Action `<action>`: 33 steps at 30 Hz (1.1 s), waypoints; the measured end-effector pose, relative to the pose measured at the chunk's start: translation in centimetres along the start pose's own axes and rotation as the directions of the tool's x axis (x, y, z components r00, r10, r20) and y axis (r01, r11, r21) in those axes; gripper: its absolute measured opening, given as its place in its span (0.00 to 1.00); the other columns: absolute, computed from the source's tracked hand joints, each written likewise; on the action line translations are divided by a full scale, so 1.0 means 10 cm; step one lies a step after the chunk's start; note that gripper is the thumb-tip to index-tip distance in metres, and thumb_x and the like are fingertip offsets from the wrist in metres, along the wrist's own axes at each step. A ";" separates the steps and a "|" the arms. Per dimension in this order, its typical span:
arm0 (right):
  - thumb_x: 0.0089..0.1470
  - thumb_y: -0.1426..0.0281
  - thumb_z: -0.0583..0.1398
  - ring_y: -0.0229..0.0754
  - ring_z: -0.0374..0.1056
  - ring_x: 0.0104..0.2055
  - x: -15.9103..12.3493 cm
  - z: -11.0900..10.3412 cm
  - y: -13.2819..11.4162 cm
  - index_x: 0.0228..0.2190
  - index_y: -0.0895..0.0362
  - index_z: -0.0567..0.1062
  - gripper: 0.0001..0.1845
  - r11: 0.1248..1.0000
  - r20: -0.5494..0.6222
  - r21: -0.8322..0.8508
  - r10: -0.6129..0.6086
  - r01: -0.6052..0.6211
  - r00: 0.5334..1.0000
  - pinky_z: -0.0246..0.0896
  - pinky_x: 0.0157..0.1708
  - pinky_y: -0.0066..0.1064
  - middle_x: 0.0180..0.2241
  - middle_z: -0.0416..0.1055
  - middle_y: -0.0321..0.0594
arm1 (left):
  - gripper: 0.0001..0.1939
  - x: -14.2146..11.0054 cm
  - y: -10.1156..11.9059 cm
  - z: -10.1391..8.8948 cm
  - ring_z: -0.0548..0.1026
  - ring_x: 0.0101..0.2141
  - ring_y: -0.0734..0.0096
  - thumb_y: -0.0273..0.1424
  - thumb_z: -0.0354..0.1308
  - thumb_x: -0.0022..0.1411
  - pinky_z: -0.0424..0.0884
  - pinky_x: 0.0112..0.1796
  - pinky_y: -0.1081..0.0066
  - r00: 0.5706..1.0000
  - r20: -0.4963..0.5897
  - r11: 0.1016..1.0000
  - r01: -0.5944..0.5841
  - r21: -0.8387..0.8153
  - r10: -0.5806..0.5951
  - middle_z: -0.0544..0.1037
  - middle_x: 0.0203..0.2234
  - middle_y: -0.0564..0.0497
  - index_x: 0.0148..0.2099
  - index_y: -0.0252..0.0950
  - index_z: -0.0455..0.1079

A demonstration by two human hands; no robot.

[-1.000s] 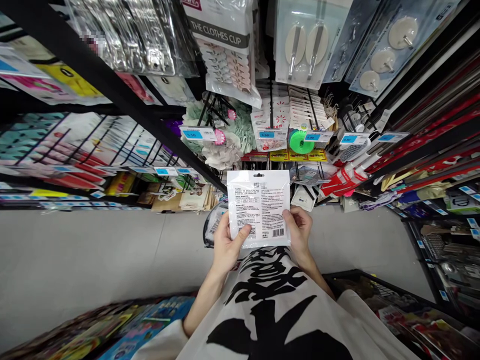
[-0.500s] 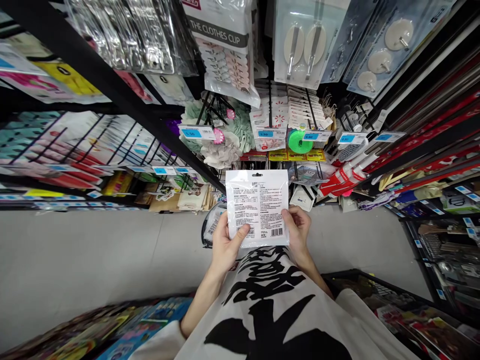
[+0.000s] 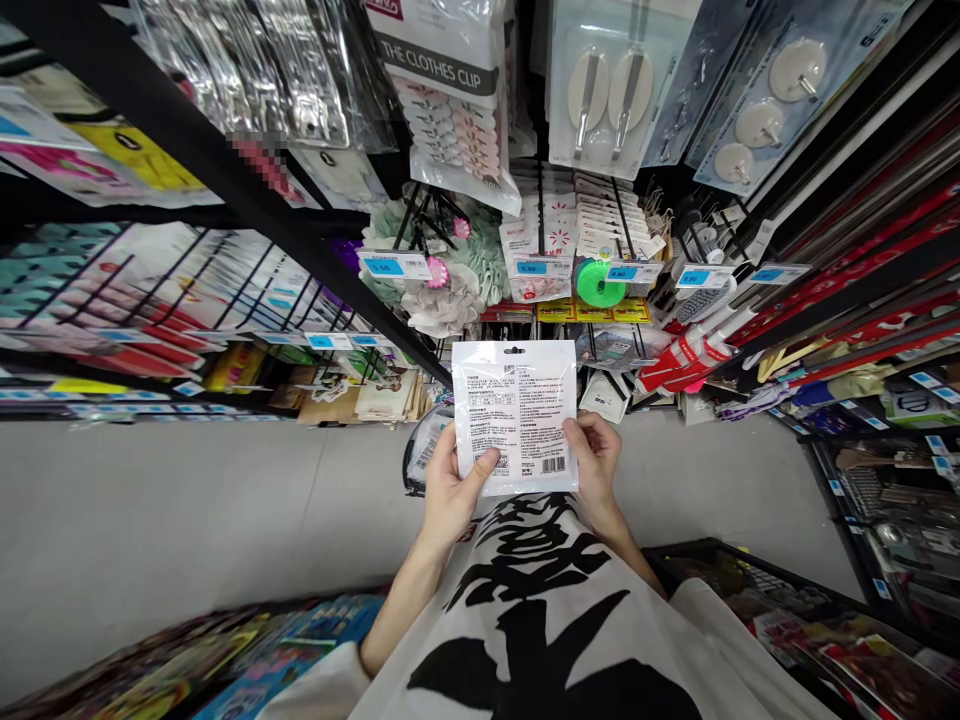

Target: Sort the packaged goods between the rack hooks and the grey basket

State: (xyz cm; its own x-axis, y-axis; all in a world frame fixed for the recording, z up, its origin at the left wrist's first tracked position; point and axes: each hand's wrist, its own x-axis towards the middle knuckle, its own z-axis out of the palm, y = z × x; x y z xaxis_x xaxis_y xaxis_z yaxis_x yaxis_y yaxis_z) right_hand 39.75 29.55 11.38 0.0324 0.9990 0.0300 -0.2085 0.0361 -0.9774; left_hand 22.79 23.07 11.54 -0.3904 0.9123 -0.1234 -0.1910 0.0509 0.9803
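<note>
The white packet (image 3: 517, 400) is held at the frame's centre, its lower left side pinched under the thumb of the left hand (image 3: 450, 485) and its right edge gripped by the right hand (image 3: 595, 455), presumably so that the printed face can be seen flat and mostly uncovered. Above its top edge the picture is crowded by hanging goods (image 3: 450, 135), while open room is offered by the grey floor (image 3: 225, 500) at lower left and right of centre.

A flat, glossy white packet (image 3: 516, 415) stands nearly squarely upright in view, gripped at its lower sides between the left hand (image 3: 450, 485) and right hand (image 3: 596, 455). Small black print fills two columns beneath a hang hole (image 3: 514, 350), with a barcode (image 3: 553, 464) at the lower right corner.
</note>
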 end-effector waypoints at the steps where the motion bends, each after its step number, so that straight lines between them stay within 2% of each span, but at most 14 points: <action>1: 0.58 0.56 0.67 0.37 0.57 0.25 0.00 0.00 0.00 0.23 0.54 0.71 0.20 1.000 0.002 0.007 -0.002 0.002 1.000 0.53 0.26 0.30 0.22 0.61 0.31 | 0.29 0.00 0.00 0.00 0.81 0.46 0.57 0.42 0.71 0.58 0.78 0.46 0.63 1.000 0.001 1.000 -0.002 -0.003 0.002 0.82 0.49 0.45 0.58 0.40 0.70; 10: 0.57 0.55 0.67 0.37 0.57 0.24 -0.01 0.00 0.01 0.23 0.54 0.71 0.21 1.000 -0.012 -0.013 0.009 -0.009 1.000 0.54 0.26 0.29 0.21 0.61 0.31 | 0.30 0.00 -0.05 -0.01 0.81 0.46 0.57 0.42 0.71 0.58 0.79 0.46 0.63 1.000 0.003 1.000 0.016 -0.013 -0.016 0.82 0.49 0.45 0.59 0.40 0.70; 24: 0.59 0.59 0.67 0.37 0.56 0.24 0.00 0.01 -0.01 0.23 0.55 0.72 0.18 0.999 0.010 0.051 -0.011 0.011 1.000 0.51 0.26 0.29 0.21 0.61 0.30 | 0.29 0.02 -0.05 -0.02 0.81 0.47 0.59 0.40 0.70 0.59 0.78 0.46 0.65 1.000 0.026 1.000 0.011 -0.029 -0.011 0.82 0.50 0.45 0.60 0.41 0.69; 33: 0.59 0.57 0.67 0.37 0.55 0.24 0.02 0.03 -0.01 0.23 0.55 0.71 0.20 1.000 0.004 0.028 0.000 0.000 1.000 0.50 0.25 0.29 0.21 0.60 0.30 | 0.29 0.02 -0.03 -0.03 0.81 0.46 0.59 0.40 0.70 0.59 0.79 0.46 0.65 0.999 0.024 0.999 0.022 -0.043 -0.021 0.82 0.49 0.45 0.60 0.40 0.69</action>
State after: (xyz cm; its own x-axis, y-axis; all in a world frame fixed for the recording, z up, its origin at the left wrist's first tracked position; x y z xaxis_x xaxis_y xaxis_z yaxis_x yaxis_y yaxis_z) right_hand 39.50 29.72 11.56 0.0287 0.9991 0.0307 -0.2361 0.0366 -0.9710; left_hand 22.55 23.10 11.16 -0.3644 0.9207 -0.1399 -0.2378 0.0532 0.9698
